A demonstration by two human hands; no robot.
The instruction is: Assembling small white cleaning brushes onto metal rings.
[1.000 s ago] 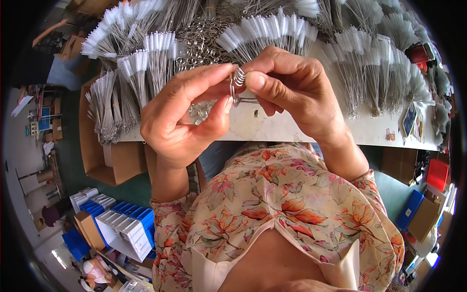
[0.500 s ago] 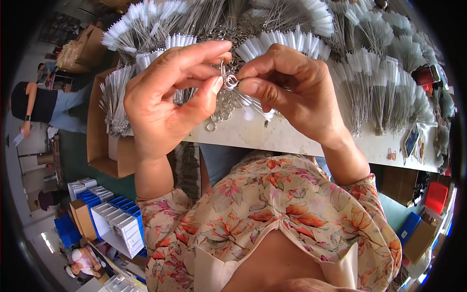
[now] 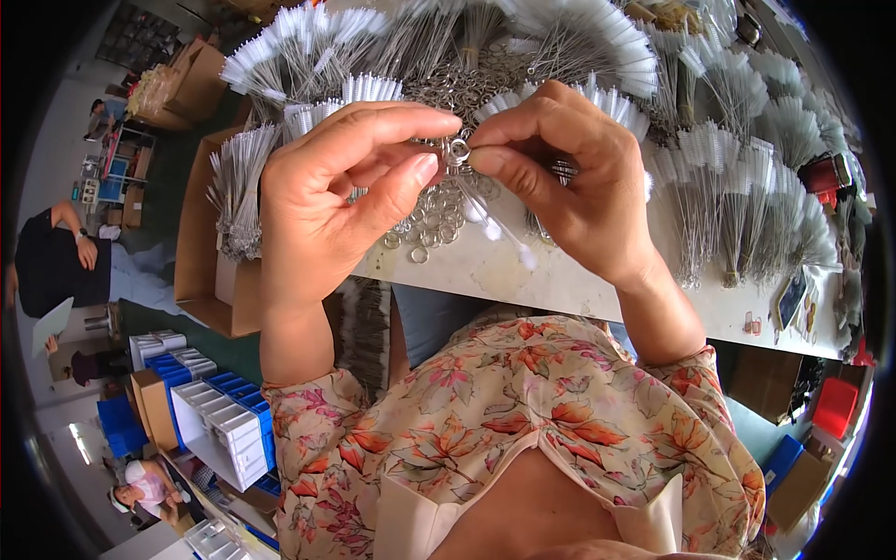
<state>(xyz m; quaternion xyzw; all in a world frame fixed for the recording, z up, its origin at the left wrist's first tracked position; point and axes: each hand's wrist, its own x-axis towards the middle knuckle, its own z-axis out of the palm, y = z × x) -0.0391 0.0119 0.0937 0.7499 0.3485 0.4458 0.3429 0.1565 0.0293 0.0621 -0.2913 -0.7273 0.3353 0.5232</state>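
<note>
Above the table's near edge, my right hand (image 3: 569, 173) pinches a small split ring (image 3: 459, 151) between thumb and forefinger. Thin wire brushes (image 3: 493, 224) with whitish tips dangle from the ring, slanting down to the right. My left hand (image 3: 341, 177) is at the ring's left side, its thumb and forefinger apart and the forefinger tip close above the ring. Its other fingers curl behind, partly hidden. Below and behind the hands lies a heap of loose metal rings (image 3: 434, 219).
Fanned bundles of wire brushes (image 3: 709, 177) cover the back and right of the white table (image 3: 560, 280). A cardboard box (image 3: 201, 271) with more brushes stands at left. Blue and white bins (image 3: 219, 434) sit lower left. A person (image 3: 70, 261) stands at far left.
My hands and the ring have shifted slightly right and down in the picture. The metal loop earlier upright by my left fingertips no longer shows, and the hanging brushes are plainer. The person at left now holds a pale sheet.
</note>
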